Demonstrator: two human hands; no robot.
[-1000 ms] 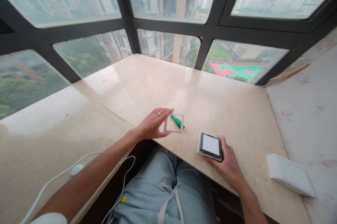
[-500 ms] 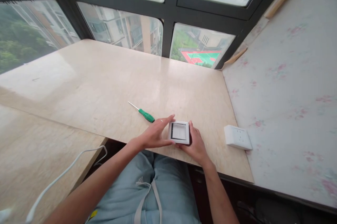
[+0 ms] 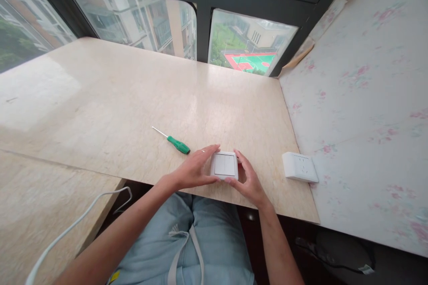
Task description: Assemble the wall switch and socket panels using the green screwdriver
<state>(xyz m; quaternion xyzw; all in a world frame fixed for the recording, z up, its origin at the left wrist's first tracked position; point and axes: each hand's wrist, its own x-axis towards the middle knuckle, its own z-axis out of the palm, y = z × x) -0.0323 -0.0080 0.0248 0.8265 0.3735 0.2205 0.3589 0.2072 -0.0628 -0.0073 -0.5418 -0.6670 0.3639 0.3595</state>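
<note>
A white square wall switch (image 3: 224,165) lies flat on the beige marble counter (image 3: 140,97), near its front edge. My left hand (image 3: 195,169) grips the switch's left side, thumb at the near corner and fingers along the far edge. My right hand (image 3: 247,178) clasps its right side the same way. A ring shows on my left hand. A green-handled screwdriver (image 3: 174,142) rests on the counter just left of my left hand, its thin shaft pointing away to the left.
A white wall socket (image 3: 298,167) lies at the counter's right edge against the floral wall (image 3: 368,97). Dark-framed windows (image 3: 203,17) run along the back. A white cable (image 3: 76,222) crosses the lower counter at left. My lap in light jeans sits below.
My left hand carried the white frame from beside the screwdriver to the switch body under my right hand; the frame now sits flush on it, with both hands pressed round it. The view swung right.
</note>
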